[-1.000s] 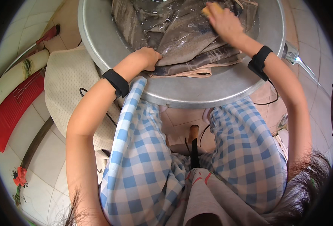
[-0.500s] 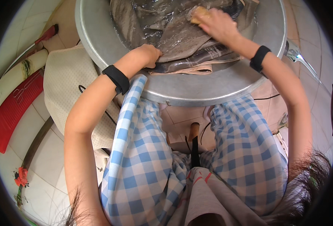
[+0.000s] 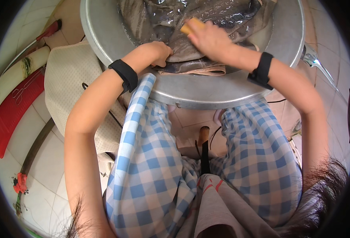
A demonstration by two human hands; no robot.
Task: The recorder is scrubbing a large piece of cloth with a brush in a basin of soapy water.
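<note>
Your right fingers (image 3: 194, 38) hold the yellow block (image 3: 191, 25) over cloth (image 3: 181, 50); your left fingers (image 3: 168, 51), nearer the basin's (image 3: 206, 89) left rim, curl, grip unclear.

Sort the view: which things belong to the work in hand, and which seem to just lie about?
In use:
right hand holding yellow block
left hand on wet cloth
basin

Apparently lying about:
beige fabric
red ribbed piece
red-ended stick

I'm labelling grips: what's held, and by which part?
Right hand: yellow block, by its right end. Left hand: on near side of brown cloth, grip unclear.
</note>
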